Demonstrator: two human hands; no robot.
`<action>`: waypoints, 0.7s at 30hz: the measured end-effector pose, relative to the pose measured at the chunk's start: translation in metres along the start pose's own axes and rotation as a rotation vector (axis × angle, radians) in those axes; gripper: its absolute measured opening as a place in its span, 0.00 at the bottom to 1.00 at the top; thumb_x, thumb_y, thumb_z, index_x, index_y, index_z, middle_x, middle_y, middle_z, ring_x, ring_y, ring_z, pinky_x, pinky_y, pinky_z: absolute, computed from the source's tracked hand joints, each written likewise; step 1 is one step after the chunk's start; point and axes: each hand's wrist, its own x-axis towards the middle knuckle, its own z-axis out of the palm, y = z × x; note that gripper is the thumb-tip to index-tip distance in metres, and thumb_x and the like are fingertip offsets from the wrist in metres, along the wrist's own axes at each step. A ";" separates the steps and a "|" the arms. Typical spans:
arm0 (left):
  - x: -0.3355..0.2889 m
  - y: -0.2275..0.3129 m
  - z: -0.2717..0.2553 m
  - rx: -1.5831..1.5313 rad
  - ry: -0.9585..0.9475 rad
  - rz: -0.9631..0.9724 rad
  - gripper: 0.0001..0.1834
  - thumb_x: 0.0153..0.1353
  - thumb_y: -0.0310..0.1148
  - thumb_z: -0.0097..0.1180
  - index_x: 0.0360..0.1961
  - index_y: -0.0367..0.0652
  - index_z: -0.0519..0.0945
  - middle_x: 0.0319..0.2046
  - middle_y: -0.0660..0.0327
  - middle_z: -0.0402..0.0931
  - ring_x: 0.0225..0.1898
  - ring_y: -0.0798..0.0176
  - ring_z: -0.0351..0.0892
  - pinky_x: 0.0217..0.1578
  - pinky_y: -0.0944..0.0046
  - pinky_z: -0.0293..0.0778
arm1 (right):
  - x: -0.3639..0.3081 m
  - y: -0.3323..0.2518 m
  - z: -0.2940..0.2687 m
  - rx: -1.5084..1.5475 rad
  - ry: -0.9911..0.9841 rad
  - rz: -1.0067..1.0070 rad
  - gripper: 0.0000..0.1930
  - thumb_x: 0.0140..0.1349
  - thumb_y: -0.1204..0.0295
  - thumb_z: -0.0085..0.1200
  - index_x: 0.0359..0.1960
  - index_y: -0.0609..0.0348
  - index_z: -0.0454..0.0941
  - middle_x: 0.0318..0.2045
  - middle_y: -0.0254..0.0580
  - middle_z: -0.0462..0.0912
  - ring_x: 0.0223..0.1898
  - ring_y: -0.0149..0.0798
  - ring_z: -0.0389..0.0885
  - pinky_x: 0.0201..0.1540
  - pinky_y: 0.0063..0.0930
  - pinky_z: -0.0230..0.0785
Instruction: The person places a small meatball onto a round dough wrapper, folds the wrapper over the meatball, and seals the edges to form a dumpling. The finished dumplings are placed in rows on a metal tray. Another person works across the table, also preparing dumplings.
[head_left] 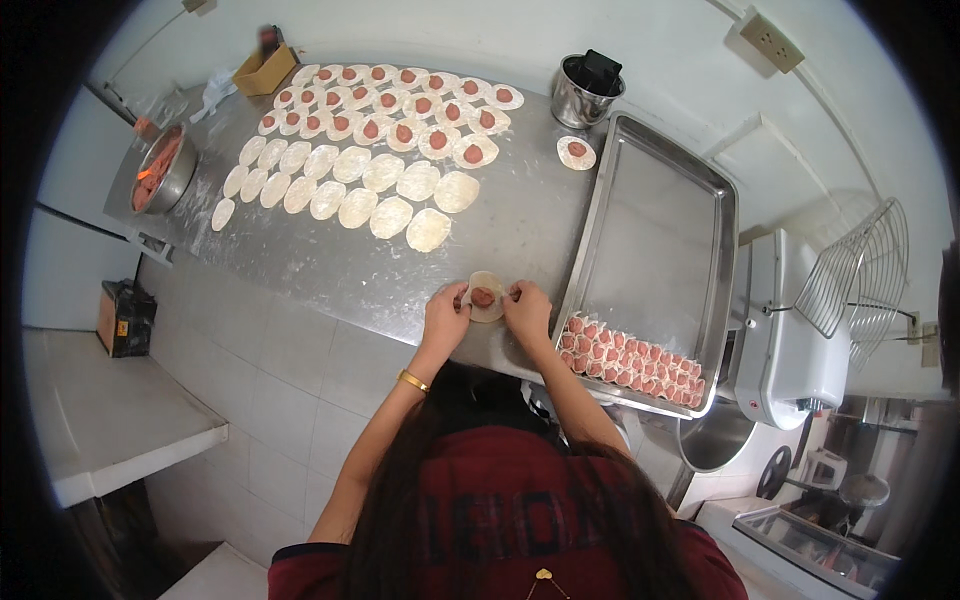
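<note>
Near the table's front edge, a round dumpling wrapper [488, 279] with a lump of reddish meat filling [483, 297] in its middle sits between my hands. My left hand [446, 312] pinches its left edge, fingers closed. On the opposite edge, my right hand [527, 310] also pinches the dough. Whether the wrapper rests on the table or is slightly lifted, I cannot tell. Beyond lie rows of wrappers topped with filling [404, 132] and, nearer, rows of bare wrappers [391, 216]. To my right, a metal tray [655, 215] holds closely packed shaped dumplings [630, 362] at its near end.
The steel table [520, 220] is dusted with flour. A metal bowl of meat [165, 172] stands at the far left, beside a cardboard box [264, 72]. A steel container [583, 100] and one filled wrapper [576, 153] are beyond the tray. A white mixer [790, 330] with a wire guard stands right.
</note>
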 end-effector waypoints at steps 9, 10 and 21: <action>-0.003 -0.006 0.006 -0.309 -0.072 -0.068 0.23 0.49 0.16 0.46 0.50 0.34 0.72 0.43 0.54 0.76 0.43 0.63 0.77 0.42 0.66 0.74 | -0.006 0.003 0.000 1.078 -0.152 0.433 0.09 0.55 0.80 0.47 0.37 0.67 0.75 0.34 0.45 0.80 0.34 0.33 0.79 0.39 0.24 0.71; -0.003 -0.009 0.007 -0.452 -0.082 -0.124 0.22 0.51 0.16 0.46 0.50 0.34 0.72 0.43 0.55 0.76 0.43 0.64 0.77 0.42 0.67 0.74 | -0.008 0.005 -0.001 1.037 -0.184 0.364 0.10 0.55 0.81 0.47 0.39 0.67 0.74 0.36 0.44 0.79 0.35 0.33 0.78 0.40 0.23 0.71; -0.006 0.000 0.006 -0.837 -0.130 -0.358 0.12 0.56 0.22 0.54 0.43 0.37 0.74 0.36 0.63 0.75 0.36 0.71 0.76 0.37 0.73 0.74 | -0.017 -0.001 -0.010 1.093 -0.261 0.330 0.12 0.53 0.83 0.52 0.42 0.67 0.74 0.35 0.38 0.80 0.41 0.30 0.77 0.46 0.20 0.68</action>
